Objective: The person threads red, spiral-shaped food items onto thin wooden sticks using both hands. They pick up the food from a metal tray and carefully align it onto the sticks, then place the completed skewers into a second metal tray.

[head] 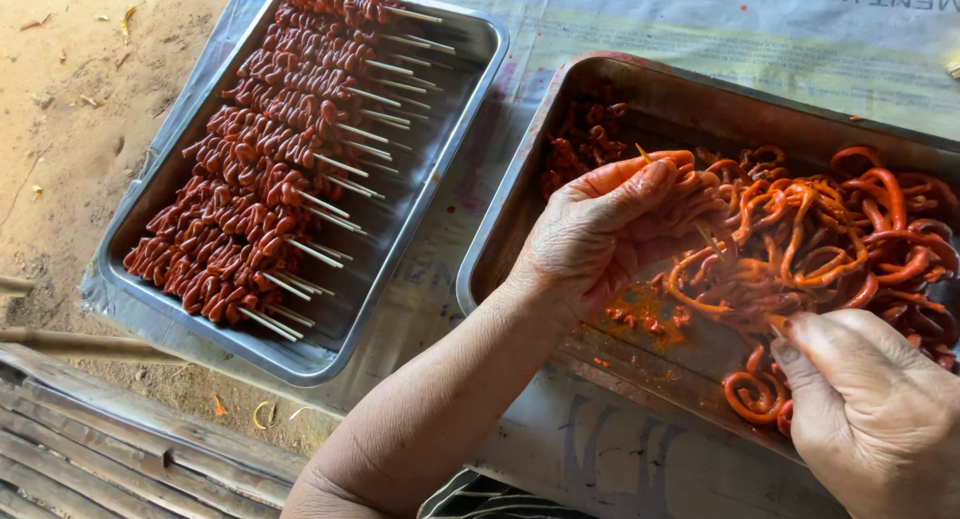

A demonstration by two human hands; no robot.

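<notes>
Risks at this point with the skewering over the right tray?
1. The left hand holds a thin skewer among slick red strips; its tip could prick a finger.
2. The right hand grips a coil at the tray's near rim; it could slip over the edge.
3. The finished skewers sit near sandy ground; grit may reach them.

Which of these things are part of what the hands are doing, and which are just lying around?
In use:
left hand
right hand
skewer stick
red marinated strips
right tray
finished skewers
left tray

Lying about:
printed plastic sheet
bamboo slats
dirt ground
</notes>
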